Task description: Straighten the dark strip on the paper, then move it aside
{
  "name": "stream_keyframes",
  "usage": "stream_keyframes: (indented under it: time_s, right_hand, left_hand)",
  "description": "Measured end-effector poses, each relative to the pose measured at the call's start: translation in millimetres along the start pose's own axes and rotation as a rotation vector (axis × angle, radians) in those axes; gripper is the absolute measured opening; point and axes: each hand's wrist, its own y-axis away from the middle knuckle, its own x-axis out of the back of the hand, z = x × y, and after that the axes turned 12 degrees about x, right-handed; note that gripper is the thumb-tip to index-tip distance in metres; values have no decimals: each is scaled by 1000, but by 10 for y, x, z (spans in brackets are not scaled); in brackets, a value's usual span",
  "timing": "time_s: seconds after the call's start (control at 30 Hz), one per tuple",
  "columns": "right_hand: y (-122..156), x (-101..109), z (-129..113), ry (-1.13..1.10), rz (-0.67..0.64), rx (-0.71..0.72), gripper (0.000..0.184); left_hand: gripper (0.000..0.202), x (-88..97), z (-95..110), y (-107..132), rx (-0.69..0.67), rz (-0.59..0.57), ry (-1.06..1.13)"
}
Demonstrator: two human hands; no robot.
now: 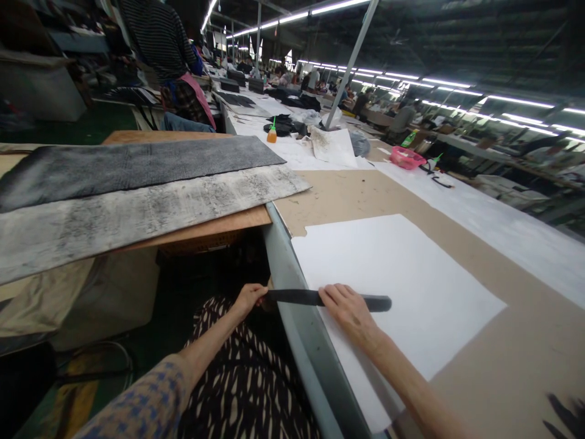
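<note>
A long, narrow black strip (299, 297) with a rounded right end runs from beyond the table's edge onto a white sheet (411, 262). My left hand (250, 297) pinches its left end just off the edge, above my lap. Over the sheet, my right hand (345, 305) bends its fingers over the middle of the strip and holds it against the paper. The strip looks fairly straight between the two hands. Part of it is hidden under my right fingers.
To the left, a dark grey textured sheet (150, 164) and a mottled whitish one (150, 210) lie on a wooden board (237, 222). Farther back are an orange bottle (272, 132), a pink basket (406, 158) and a metal post (351, 64). A person in a striped top (158, 39) stands behind.
</note>
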Motion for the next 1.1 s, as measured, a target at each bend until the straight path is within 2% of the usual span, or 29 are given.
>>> stream_keyframes:
  time_s: [0.1,0.2,0.4,0.63,0.83,0.97,1.03,1.1]
  right_hand:
    - [-81,-23,-29,27,-28,33,24]
    - [16,-34,19,-6,-8,43,26]
    - [244,-14,120,-41,65,-25,27]
    - [-49,-55,-8,97,-19,103,24]
    - [-177,-51,-52,113,-12,139,23]
    - [-153,-51,-52,111,-9,117,23]
    - [-147,-53,-52,113,-8,109,22]
    - [-148,-53,-52,112,-12,105,21]
  left_hand:
    - [46,86,-116,-47,20,33,-2]
    - [47,132,-181,-64,26,45,1]
    - [43,64,-230,-150,43,35,4]
    - [37,26,-344,-323,155,117,-52]
    - [25,28,-444,-239,339,167,-100]
    - [24,97,-314,-105,350,252,-101]
    - [18,85,-135,-17,251,277,-97]
    - [14,4,112,103,98,264,-91]
